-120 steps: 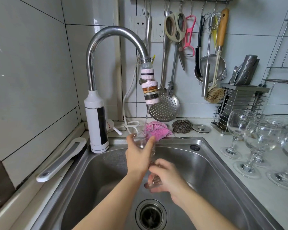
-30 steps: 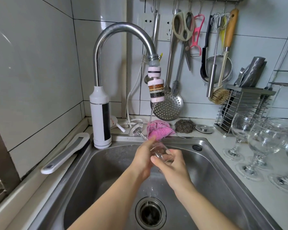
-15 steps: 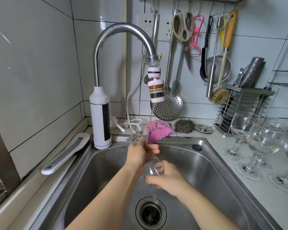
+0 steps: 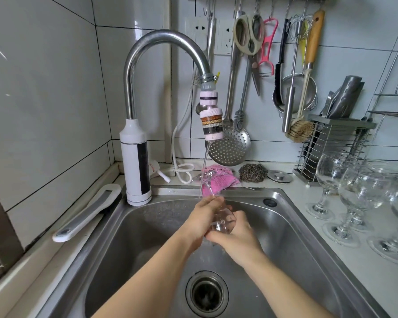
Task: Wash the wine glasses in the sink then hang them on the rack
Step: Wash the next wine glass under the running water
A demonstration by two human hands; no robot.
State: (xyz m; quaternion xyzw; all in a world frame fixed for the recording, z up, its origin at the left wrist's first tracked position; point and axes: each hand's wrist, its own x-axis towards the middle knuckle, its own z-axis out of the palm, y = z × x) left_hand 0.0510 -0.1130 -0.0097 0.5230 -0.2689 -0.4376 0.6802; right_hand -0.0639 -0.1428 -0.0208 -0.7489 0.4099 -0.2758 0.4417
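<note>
Wine glass (image 4: 223, 222) | tilted under tap water (image 4: 205, 157) | left hand (image 4: 201, 218) grips stem | right hand (image 4: 238, 238) grips bowl

Clear wine glass (image 4: 223, 220) tilted over sink (image 4: 147, 226), foot up & away, wet. Other glasses (image 4: 363, 191) upright on desk (image 4: 305, 197), right of sink.

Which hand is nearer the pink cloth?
Left. The left hand is just in front of the pink cloth; the right hand is farther back toward the camera, cupping the glass.
</note>
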